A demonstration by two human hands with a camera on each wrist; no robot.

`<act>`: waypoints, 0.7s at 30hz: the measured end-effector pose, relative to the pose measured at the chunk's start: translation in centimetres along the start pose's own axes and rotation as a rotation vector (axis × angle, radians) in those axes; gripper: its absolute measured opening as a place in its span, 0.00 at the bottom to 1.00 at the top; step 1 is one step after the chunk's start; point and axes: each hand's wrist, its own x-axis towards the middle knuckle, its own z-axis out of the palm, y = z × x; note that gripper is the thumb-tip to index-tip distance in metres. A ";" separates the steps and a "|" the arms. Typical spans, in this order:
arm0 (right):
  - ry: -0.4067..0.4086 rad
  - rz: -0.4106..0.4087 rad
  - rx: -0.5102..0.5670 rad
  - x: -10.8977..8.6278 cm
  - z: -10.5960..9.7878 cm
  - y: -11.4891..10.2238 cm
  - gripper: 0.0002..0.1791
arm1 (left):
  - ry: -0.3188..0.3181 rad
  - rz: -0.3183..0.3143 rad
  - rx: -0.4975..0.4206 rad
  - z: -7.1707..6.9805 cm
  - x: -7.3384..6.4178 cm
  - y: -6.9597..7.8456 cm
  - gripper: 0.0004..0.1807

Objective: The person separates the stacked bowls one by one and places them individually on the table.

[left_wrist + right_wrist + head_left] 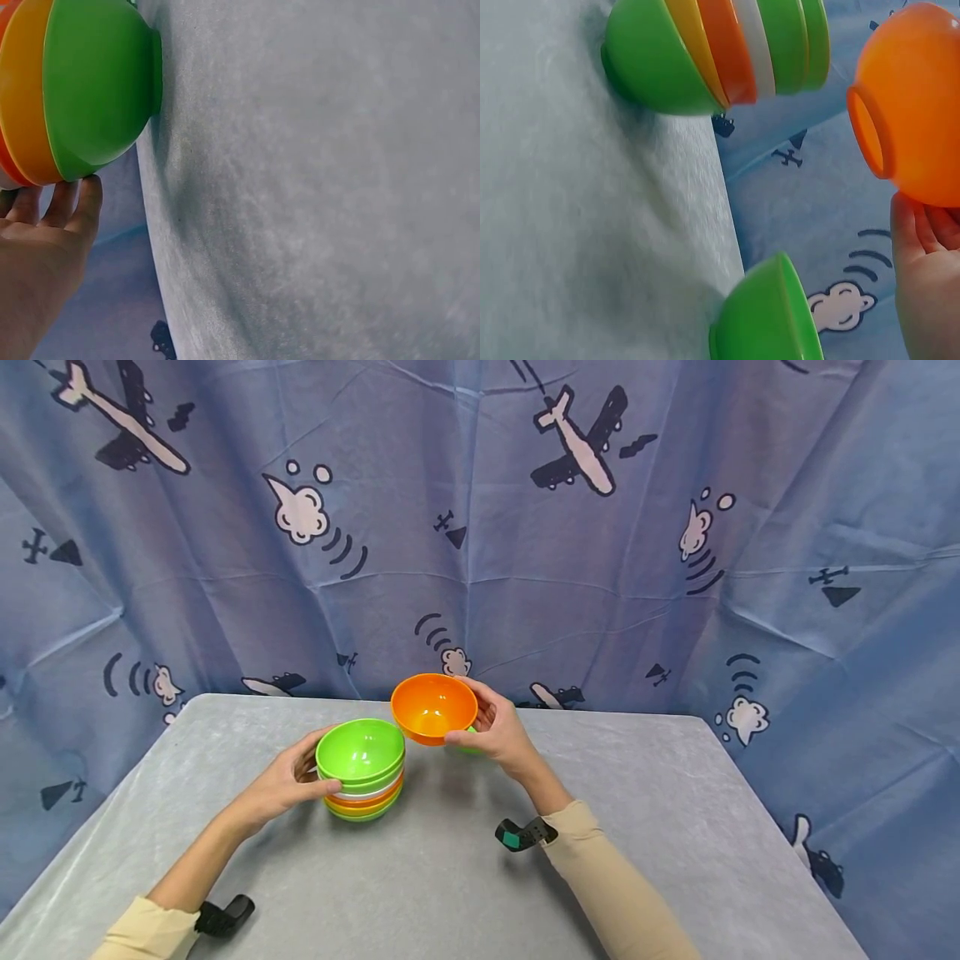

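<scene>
blue fabric curtain (405,468), printed with airplanes, hangs beyond the fingers of both hands; a pale grey table (675,827) spreads beneath them. an upright stack of glossy green, white, orange and yellow plastic bowls (362,768) stands within the left hand (288,781), whose fingers and thumb grip its side. its vertical axis lies left of and lower than the right fingers. the right hand (501,731) is nearer the single round orange bowl (433,706), pinching it aloft, left of those fingers, apart from the stack. below them sits a lone green bowl (761,319).
</scene>
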 end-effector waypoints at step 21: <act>0.101 0.063 -0.121 -2.9 -6.3 -0.2 0.44 | -0.006 -0.006 0.002 0.0 0.1 0.1 0.43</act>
